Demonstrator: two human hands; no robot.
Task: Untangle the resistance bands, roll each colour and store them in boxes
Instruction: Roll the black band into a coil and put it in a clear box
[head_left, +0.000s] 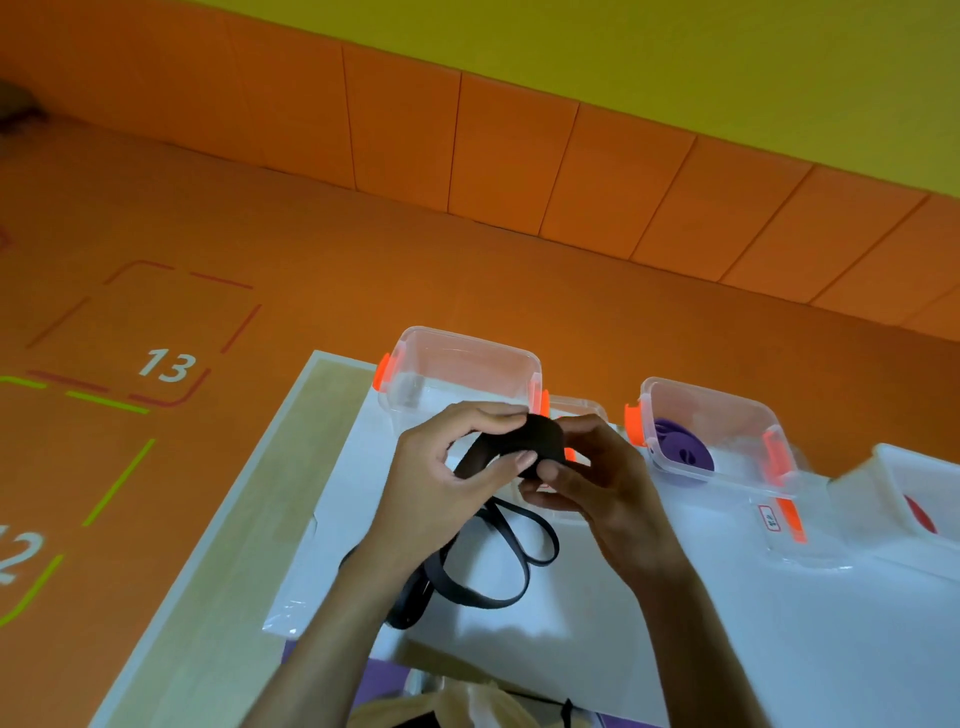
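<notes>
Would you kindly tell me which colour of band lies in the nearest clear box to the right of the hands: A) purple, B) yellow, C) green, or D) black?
A: a purple band lies coiled in that box.

Seen from my remote seat, the black band (519, 441) reads as smooth matt rubber, dull under the room light. The clear box (467, 336) behind it is glossy see-through plastic with bright orange plastic clips (383, 371). A second box (727, 415) of the same plastic holds a purple band (685, 457) with a faint rubbery sheen. I make out pale matt wood grain on the bench (311, 441), under a smooth white sheet (727, 623) that glares slightly. The orange floor (311, 260) looks matt.
</notes>
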